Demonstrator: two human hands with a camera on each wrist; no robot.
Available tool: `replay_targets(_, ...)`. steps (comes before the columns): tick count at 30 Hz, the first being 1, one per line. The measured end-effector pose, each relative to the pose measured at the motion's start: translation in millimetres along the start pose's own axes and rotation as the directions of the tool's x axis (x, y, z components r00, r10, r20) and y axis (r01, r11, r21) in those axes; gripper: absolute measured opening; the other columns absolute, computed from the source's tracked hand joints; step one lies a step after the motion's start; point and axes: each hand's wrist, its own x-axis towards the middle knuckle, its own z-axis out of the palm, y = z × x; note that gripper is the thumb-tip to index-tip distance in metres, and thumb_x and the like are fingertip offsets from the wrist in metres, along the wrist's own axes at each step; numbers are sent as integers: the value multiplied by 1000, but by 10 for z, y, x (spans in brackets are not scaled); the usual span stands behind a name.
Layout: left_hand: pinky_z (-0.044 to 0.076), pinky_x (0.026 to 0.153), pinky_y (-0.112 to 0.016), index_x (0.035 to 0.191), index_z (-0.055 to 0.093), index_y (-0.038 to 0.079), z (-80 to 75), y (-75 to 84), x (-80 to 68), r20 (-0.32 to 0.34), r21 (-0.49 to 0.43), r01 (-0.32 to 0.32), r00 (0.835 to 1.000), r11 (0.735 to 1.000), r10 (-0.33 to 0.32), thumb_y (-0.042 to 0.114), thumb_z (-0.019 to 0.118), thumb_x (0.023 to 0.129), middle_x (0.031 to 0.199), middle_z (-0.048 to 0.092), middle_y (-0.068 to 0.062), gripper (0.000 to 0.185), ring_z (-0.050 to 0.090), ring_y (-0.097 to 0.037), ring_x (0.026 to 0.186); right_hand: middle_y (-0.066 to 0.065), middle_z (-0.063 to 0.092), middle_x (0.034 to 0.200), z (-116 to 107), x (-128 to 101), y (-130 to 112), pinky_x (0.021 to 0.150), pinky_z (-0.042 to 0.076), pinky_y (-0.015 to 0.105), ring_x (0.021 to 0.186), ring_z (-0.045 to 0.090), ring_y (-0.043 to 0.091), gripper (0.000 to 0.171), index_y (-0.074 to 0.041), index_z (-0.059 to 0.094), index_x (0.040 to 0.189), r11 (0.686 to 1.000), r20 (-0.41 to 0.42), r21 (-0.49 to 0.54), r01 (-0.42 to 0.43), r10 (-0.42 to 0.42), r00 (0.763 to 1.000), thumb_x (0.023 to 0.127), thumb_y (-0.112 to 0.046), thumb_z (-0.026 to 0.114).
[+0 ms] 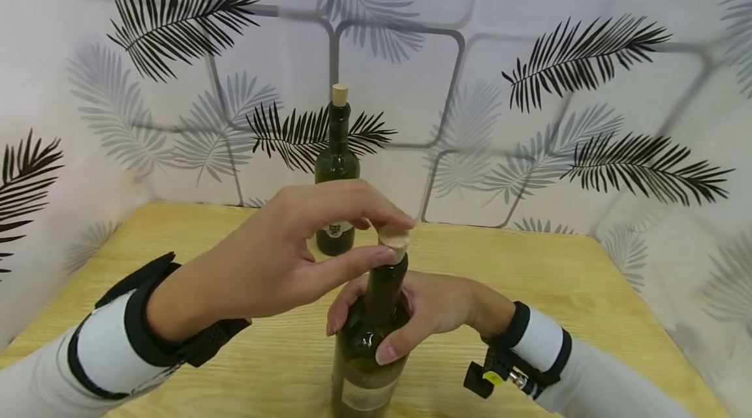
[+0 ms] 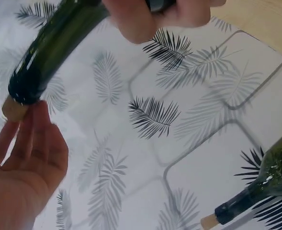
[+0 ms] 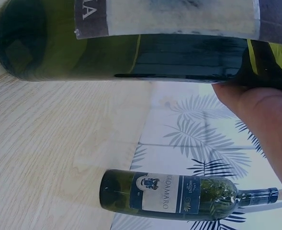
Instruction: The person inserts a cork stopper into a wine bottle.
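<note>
A dark green wine bottle [image 1: 367, 375] stands upright on the near part of the wooden table. My right hand [image 1: 431, 307] grips it round the shoulder below the neck. At its mouth sits a pale cork [image 1: 395, 241], part of it showing above the rim. Between thumb and fingers, my left hand [image 1: 311, 241] pinches this cork from the left. The left wrist view shows the fingertips right at the cork [image 2: 14, 109] and the bottle neck [image 2: 28, 79]. In the right wrist view a label [image 3: 169, 17] runs along the bottle's side.
A second green wine bottle [image 1: 337, 163], with a cork [image 1: 340, 95] in its mouth, stands farther back on the table [image 1: 499, 261]. Its label [image 3: 155, 191] faces me. Behind the table hangs a pale backdrop [image 1: 399, 98] with a leaf pattern.
</note>
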Motion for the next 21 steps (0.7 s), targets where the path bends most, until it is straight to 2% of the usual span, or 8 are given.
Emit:
replay_targets(2,53,89,-28,124,69,9,-40,-29,-9,47,-48,10,999,999,-8,4,69,94,117,69,6,30,62,-4,101,28,48,130,4,15,8,108,43,47,122,51,19,58,7,47,131,1000,-1,3,7,-7,1000,94,-31,71)
replay_targets(5,53,87,-29,126,69,6,-58,-65,-39,69,-99,36,997,994,-29,4,69,94,117,70,2,31,63,-6,100,29,49,130,9,46,15,109,42,48,123,52,23,56,7,48,130,1000,-5,7,18,-18,1000,94,-28,71)
replay_targets(9,53,86,-31,122,70,4,-17,-83,-19,41,-136,21,999,990,-16,2,71,92,111,72,1,30,64,-8,99,29,50,129,27,16,8,110,40,50,124,52,26,54,7,48,129,1000,-21,18,24,-24,999,93,-26,72)
replay_targets(13,54,90,-31,120,71,3,39,-65,-17,-5,-156,4,1000,988,-5,0,74,89,107,73,1,30,66,-8,99,26,51,129,58,-25,8,109,42,48,121,52,23,53,6,49,130,999,-28,30,15,-14,1000,94,-26,71)
replay_targets(16,53,95,-31,118,72,3,72,-33,-34,-40,-132,3,999,991,-8,0,74,89,106,73,2,30,66,-6,98,23,52,128,83,-33,11,107,43,46,118,52,20,52,5,49,130,999,-42,34,12,-11,999,94,-26,71)
replay_targets(21,53,90,-27,117,74,8,93,43,-55,-83,-26,42,996,999,-44,5,74,90,105,72,7,27,64,-2,97,22,54,126,95,-26,1,106,44,44,118,53,20,48,3,51,128,1000,-82,-22,21,-23,996,94,-24,71)
